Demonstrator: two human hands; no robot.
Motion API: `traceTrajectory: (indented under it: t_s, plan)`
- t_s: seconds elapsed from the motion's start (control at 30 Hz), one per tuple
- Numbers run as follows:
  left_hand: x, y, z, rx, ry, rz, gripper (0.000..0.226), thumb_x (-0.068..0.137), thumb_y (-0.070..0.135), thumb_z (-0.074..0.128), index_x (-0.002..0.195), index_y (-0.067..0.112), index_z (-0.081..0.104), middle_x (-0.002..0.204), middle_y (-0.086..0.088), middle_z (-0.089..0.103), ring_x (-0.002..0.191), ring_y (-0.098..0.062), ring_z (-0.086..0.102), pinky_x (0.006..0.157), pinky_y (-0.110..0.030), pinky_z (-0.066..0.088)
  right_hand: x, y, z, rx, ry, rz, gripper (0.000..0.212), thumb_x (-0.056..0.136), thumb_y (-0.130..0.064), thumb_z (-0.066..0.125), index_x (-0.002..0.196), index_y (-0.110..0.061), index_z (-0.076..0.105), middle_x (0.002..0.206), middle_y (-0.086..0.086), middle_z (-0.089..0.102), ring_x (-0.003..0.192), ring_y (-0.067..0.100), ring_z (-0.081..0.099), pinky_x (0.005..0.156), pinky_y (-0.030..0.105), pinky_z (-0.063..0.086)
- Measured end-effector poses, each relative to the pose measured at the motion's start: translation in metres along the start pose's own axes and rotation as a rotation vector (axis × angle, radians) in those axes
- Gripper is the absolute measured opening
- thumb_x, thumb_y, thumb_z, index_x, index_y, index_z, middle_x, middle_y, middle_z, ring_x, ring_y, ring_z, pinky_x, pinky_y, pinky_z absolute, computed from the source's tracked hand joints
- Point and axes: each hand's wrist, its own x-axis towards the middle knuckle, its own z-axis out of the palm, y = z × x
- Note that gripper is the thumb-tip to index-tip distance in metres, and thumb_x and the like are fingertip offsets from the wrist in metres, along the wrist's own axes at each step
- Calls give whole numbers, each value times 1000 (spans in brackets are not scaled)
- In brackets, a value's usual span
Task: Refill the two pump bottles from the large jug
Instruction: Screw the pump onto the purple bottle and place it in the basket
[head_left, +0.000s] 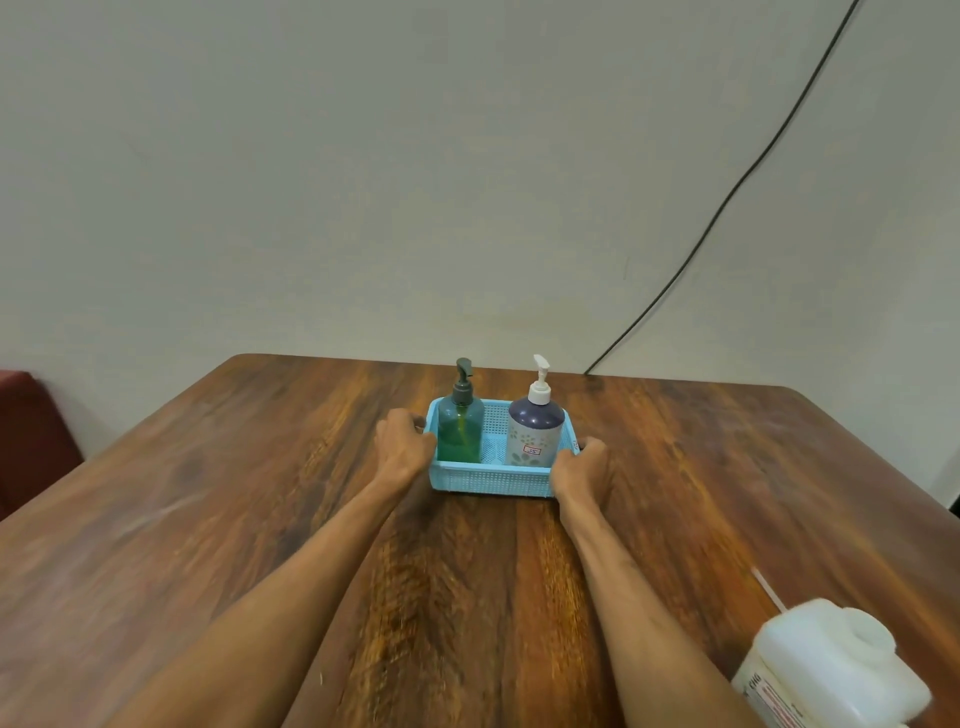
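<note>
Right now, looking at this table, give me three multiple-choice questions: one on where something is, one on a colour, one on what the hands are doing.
1. Where are the two pump bottles?
A. in the blue basket
B. beside the jug
C. on a shelf

2. What colour is the left-hand bottle?
A. red
B. green
C. white

3. What are the hands doing?
A. pouring
B. gripping the basket's ends
C. resting in a lap

Answers: A, both stand inside it; B, its see-through body is green; B, the left hand and right hand clasp opposite ends.
</note>
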Motion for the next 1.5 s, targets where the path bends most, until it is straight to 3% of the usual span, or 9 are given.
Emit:
traceTrajectory:
  t_s: [0.17, 0.43, 0.83, 0.9, 1.0, 1.1, 1.2, 1.37, 1.5]
  plan:
    - [17, -9, 5, 7, -14, -12, 33, 86, -2, 62, 118, -4, 65, 117, -17, 68, 95, -27, 68, 76, -45, 61, 11, 3, 16, -22, 3, -11, 9, 97, -5, 53, 100, -14, 53, 109, 13, 69, 83, 24, 70, 57, 30, 57]
    - [33, -9, 13, -32, -26, -17, 32, 87, -1, 60, 120, -4, 63, 118, -18, 67, 95, -27, 68, 75, -45, 61, 25, 0, 26, -54, -18, -16, 22, 98, -7, 54, 119, -5, 59, 111, 14, 68, 79, 22, 68, 45, 20, 40]
    - [12, 16, 0, -11, -110, -19, 48, 94, 5, 57, 140, -1, 45, 135, -19, 56, 117, -31, 59, 90, -38, 53, 13, -10, 14, 44, -131, 0, 32, 102, -11, 46, 134, -8, 47, 115, 15, 65, 79, 15, 66, 47, 16, 45]
    - [0, 21, -10, -22, -85, -9, 52, 93, 5, 58, 142, 0, 42, 139, -19, 53, 122, -31, 56, 97, -41, 51, -2, -14, 5, 51, -111, -28, 33, 102, -13, 47, 134, -9, 45, 119, 15, 63, 89, 19, 68, 54, 18, 51]
    - [-25, 30, -28, -41, -32, 25, 54, 91, 7, 62, 142, 2, 44, 141, -18, 51, 125, -30, 54, 102, -41, 49, -33, -25, -18, 33, -64, -112, 39, 103, -13, 47, 141, -10, 41, 135, 14, 56, 114, 24, 62, 82, 25, 56]
    - [-67, 44, -48, -84, 18, 97, 51, 91, 7, 61, 140, 2, 48, 135, -16, 57, 117, -27, 59, 92, -32, 50, -77, -37, -53, 60, -63, -183, 45, 104, -12, 46, 148, -8, 37, 147, 11, 47, 128, 21, 51, 87, 9, 38]
    - [-113, 56, -61, -145, 25, 177, 46, 89, 8, 62, 135, 6, 54, 127, -13, 64, 105, -21, 64, 83, -26, 52, -120, -41, -91, 83, -49, -302, 40, 102, -11, 50, 142, -10, 46, 138, 8, 53, 109, 5, 46, 70, -5, 33]
    - [-202, 66, -59, -257, -28, 238, 44, 90, 10, 64, 134, 9, 55, 123, -6, 63, 99, -14, 63, 89, -32, 56, -177, -12, -143, 98, -74, -393, 41, 98, -14, 57, 139, -16, 51, 141, -1, 53, 129, 14, 50, 106, 29, 42]
    - [-269, 72, -48, -316, -49, 274, 43, 89, 13, 67, 131, 13, 58, 120, -2, 65, 97, -5, 60, 81, -17, 49, -211, 13, -184, 129, -55, -430, 37, 97, -17, 60, 133, -20, 59, 135, -3, 60, 119, 11, 58, 101, 36, 53]
